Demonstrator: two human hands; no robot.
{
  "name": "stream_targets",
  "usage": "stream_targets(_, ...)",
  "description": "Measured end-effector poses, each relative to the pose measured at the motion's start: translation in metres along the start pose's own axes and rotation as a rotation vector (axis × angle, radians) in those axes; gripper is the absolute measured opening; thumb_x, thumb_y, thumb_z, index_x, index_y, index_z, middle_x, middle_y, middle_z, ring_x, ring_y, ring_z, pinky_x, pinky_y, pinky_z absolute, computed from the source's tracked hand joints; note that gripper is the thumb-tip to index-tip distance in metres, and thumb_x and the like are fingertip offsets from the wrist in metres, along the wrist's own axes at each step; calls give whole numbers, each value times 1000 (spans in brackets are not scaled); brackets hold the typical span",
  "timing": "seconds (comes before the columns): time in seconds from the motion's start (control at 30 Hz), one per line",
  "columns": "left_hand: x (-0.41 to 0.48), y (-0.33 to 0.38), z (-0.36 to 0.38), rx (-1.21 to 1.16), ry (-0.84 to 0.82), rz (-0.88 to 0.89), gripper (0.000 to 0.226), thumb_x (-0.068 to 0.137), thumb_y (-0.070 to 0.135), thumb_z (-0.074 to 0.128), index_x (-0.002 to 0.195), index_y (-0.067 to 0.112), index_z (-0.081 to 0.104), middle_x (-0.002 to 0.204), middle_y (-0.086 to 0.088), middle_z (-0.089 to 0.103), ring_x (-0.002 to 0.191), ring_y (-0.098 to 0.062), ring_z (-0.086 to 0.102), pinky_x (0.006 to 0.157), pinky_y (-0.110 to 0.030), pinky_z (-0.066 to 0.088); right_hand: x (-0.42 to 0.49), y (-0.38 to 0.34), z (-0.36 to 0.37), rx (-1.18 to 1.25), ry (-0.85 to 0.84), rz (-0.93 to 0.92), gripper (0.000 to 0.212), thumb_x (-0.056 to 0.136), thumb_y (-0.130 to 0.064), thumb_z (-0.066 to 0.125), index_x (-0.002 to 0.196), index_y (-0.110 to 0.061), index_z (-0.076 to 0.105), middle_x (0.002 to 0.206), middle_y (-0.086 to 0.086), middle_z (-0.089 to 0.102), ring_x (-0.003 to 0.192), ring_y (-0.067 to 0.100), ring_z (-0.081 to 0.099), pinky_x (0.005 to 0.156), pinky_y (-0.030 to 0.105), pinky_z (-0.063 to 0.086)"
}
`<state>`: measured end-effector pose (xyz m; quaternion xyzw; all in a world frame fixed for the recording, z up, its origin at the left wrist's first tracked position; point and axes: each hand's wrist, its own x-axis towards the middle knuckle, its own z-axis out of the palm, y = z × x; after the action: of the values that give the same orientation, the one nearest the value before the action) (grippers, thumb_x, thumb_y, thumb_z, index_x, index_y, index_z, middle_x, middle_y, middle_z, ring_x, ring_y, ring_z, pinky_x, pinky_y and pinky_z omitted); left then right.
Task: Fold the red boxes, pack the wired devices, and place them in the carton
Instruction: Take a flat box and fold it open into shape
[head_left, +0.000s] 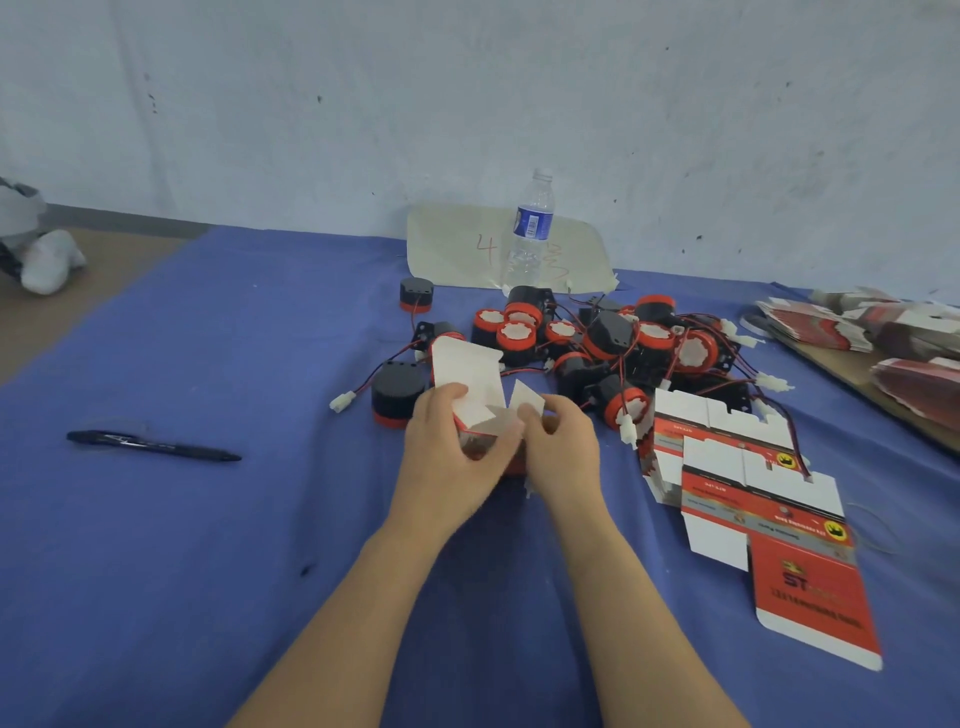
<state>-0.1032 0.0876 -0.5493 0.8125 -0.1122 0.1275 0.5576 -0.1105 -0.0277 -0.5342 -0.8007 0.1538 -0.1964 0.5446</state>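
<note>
Box: the small red cardboard box with white inner flaps (467, 382) sits at mid-table, just on the near side of the device heap. It is half formed, with its far end open and the flaps standing up.
Left hand: your left hand (452, 452) curls round the box body, thumb on the large white flap.
Right hand: your right hand (563, 447) pinches the small side flap between thumb and fingers.
Handling: it looks like light, thin card that likely dents easily. Hold the body walls near the creases and fold along the scores.
Devices: the round black-and-red wired devices with white plugs (597, 343) lie tangled. Lift one by its body, not its lead.
Blanks: the flat red-and-white box blanks (753, 499) lie to the right. The further stacks of blanks (883, 332) are at far right.
Carton: not in view.
Surroundings: the blue table cloth (208, 545), the dark pen (150, 444) on the left and the clear plastic water bottle (530, 228) at the far side.
</note>
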Motion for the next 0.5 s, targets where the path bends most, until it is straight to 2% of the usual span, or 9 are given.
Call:
stream_targets(0.1,4,2,-1,-80,77,-86,43,91,28,58,131,17,44,128,3,47,120,-19,45,101,-42,44,1,2,0,30,35,39,15,96,-22,49,110,-27,46,76,-14,52,66,6,51,37,8,36)
stream_targets(0.2,4,8,-1,-199,169,-124,31,98,23,43,128,16,47,122,0,52,116,-22,50,97,-46,46,0,2,0,42,32,26,25,95,-16,49,111,-34,44,77,-2,57,64,17,54,43,18,44)
stream_targets(0.27,0,12,0,-257,227,-111,22,101,29,37,119,21,46,115,1,57,103,-16,56,85,-38,51,0,1,2,7,17,-1,23,96,-15,49,111,-30,56,85,-8,58,73,8,54,58,20,49)
stream_targets(0.33,-3,14,-1,-286,274,-138,17,102,38,32,109,26,43,103,6,60,89,-5,57,68,-24,47,0,1,5,-2,5,-10,21,96,-17,51,109,-22,67,97,-10,62,87,7,56,77,28,53)
stream_targets(0.4,-2,14,0,-345,313,-199,23,101,44,27,106,26,41,94,10,58,82,-1,55,59,-19,41,1,1,8,17,8,18,23,97,-21,51,110,-15,69,105,-6,66,96,11,59,84,35,54)
stream_targets(0.5,2,14,-2,-535,360,-293,21,102,35,27,114,23,40,93,10,56,81,-4,55,52,-15,43,1,1,10,68,4,83,28,99,-20,46,116,-12,67,114,1,66,105,20,60,90,44,53)
